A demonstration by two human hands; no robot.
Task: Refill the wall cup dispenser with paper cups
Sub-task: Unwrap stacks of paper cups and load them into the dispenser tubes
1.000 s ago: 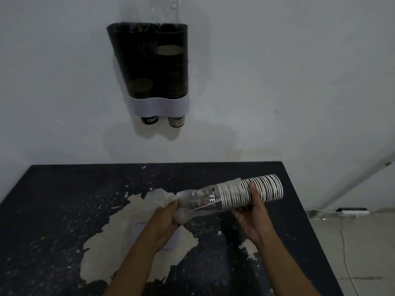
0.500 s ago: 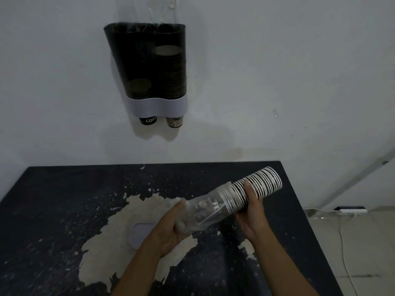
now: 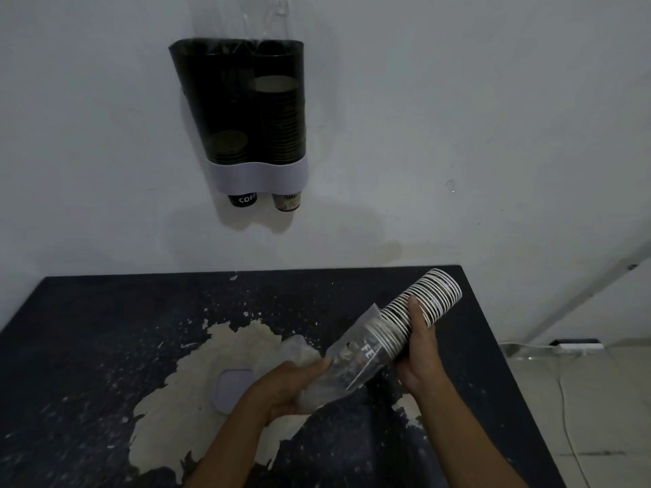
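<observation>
A dark two-column cup dispenser (image 3: 243, 110) with a pale base hangs on the white wall. Its right column holds a tall stack of cups; the left column holds only a short one. A cup bottom pokes out under each column. Over the table I hold a sleeve of stacked paper cups (image 3: 421, 309), tilted up to the right. My right hand (image 3: 419, 350) grips the bare part of the stack. My left hand (image 3: 296, 387) clutches the crumpled clear plastic wrapper (image 3: 347, 361) that still covers the stack's lower end.
A black table (image 3: 105, 346) with a large worn pale patch stands against the wall. A small pale rounded lid (image 3: 230, 385) lies on it beside my left wrist. At right, a white power strip (image 3: 577, 345) and cable lie on the tiled floor.
The stack has tilted up from nearly level, its open end rising to the right. More bare cups show as the wrapper slides down toward my left hand.
</observation>
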